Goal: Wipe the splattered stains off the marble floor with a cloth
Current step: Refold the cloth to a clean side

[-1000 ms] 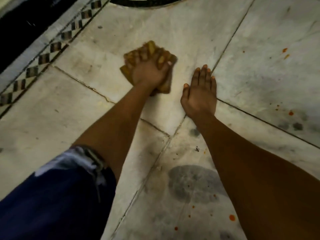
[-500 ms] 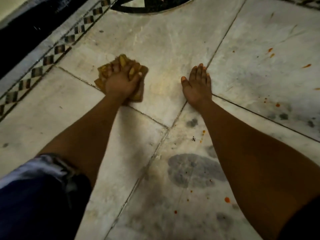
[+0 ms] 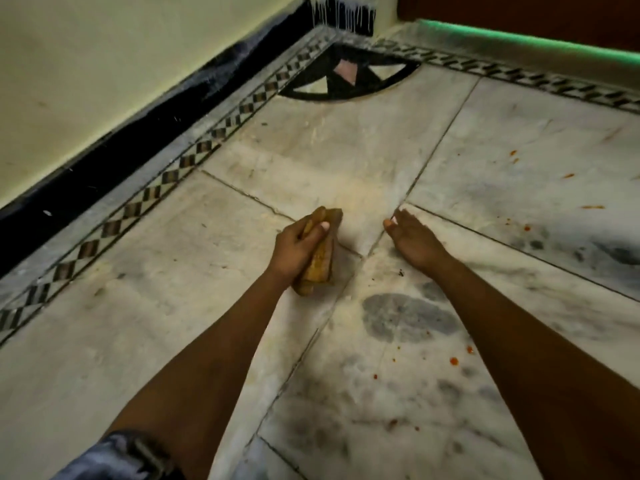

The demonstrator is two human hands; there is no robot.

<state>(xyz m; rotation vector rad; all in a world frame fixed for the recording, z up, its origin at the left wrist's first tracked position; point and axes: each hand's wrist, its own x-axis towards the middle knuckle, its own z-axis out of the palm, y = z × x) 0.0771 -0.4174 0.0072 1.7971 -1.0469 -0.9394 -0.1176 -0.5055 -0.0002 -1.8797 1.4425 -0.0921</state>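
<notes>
A: Left hand (image 3: 297,244) grips the folded yellow-brown cloth (image 3: 320,258), fingers wrapped round it, thumb on top. Cloth stands on edge; whether its lower end touches the marble floor (image 3: 173,306) is unclear.

B: And the right hand (image 3: 414,239)?

A: Flat and holding nothing, just right of the cloth, near the tile joints' crossing.

B: Stains?

A: Orange-red stains (image 3: 453,361) lie near the right forearm, nearer the person than the hand; more stains (image 3: 526,227) well right of it. A checkered border (image 3: 145,197) runs far left of the left hand.
</notes>
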